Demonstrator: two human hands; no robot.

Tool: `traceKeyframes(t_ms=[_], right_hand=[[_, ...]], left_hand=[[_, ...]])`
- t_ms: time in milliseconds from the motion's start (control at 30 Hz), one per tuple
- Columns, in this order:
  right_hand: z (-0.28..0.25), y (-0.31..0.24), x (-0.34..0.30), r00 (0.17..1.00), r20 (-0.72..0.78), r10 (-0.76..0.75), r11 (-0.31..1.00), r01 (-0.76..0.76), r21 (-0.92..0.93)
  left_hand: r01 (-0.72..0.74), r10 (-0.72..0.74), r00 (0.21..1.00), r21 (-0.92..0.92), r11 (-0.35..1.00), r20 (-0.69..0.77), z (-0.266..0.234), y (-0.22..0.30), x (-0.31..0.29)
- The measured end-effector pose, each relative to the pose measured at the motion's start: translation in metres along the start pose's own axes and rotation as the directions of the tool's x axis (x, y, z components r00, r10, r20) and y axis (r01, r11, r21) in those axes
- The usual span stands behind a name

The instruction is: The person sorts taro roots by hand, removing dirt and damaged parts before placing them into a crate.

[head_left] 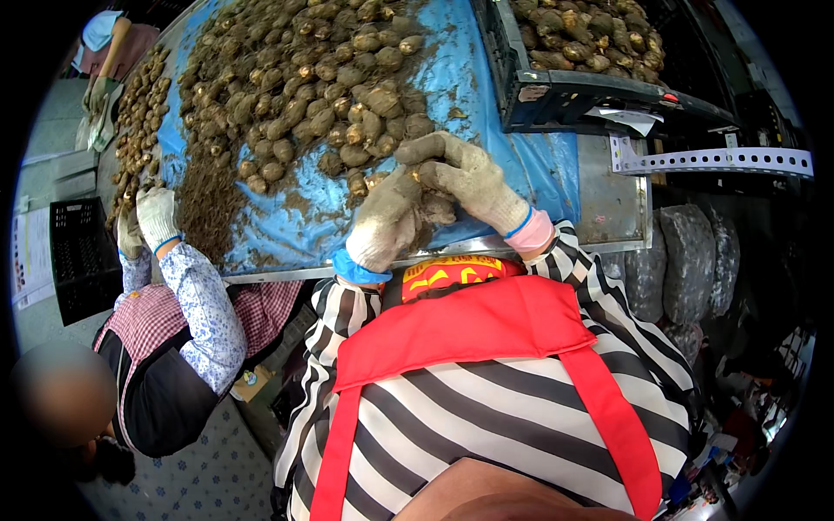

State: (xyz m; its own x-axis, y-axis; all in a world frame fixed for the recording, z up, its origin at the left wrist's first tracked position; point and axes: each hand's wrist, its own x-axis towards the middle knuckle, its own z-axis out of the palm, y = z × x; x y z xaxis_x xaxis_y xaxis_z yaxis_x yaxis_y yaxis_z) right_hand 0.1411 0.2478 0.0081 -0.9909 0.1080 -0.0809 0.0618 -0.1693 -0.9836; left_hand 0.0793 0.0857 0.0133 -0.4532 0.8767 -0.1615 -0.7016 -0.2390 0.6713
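My left hand (pixel 382 224) and my right hand (pixel 473 178), both in soiled whitish work gloves, meet near the front edge of the table. Between and just below their curled fingers is a brown taro corm (pixel 437 209), partly hidden by the gloves. Fingers of both hands close around it. Just beyond them spreads a big heap of small, hairy, earth-covered taro corms (pixel 300 87) on a blue plastic sheet (pixel 308 221). Some corms show pale cut ends.
A black crate (pixel 599 82) full of taro corms stands at the far right, beside a perforated white metal bar (pixel 721 161). At left a co-worker's gloved hands (pixel 156 217) handle corms near an empty black crate (pixel 78 260). Another person (pixel 109 48) is farther off. Filled sacks (pixel 688 260) stand right.
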Motion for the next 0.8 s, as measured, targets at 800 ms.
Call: traceKeyframes(t_ms=[800], right_hand=[[-0.013, -0.012, -0.004, 0.996, 0.086, 0.034, 0.997, -0.04, 0.068]], left_hand=[[0.095, -0.092, 0.994, -0.041, 0.995, 0.06, -0.01, -0.004, 0.005]])
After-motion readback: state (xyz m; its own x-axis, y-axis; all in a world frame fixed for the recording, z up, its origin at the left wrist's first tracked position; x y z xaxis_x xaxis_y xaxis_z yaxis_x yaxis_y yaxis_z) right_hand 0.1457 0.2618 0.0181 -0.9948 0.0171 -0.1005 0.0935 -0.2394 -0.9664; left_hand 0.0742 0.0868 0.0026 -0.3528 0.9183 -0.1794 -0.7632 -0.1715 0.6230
